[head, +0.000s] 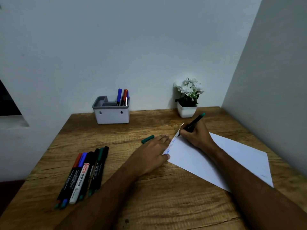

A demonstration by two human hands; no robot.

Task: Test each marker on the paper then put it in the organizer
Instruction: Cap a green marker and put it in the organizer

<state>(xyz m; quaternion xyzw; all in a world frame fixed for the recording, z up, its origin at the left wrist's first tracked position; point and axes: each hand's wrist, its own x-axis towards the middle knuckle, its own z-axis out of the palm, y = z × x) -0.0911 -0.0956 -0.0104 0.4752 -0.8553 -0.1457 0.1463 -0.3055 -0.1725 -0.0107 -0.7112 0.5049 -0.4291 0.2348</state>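
The right hand has its grip closed around a green-ended black marker, pinching the barrel near the tip, which touches the far left edge of the white paper; the marker's tail slants up and away from the grip toward the potted plant. Blue scribbles run along the paper's edge just below the tip. The left hand lies flat with its grip released, fingers straight, pressing the paper's near left corner against the tabletop. Just beyond its fingertips lies the green cap. Well to the left of that hand rests a row of untested markers. Far ahead of both hands, against the wall, stands the organizer, with several markers upright in its right compartment.
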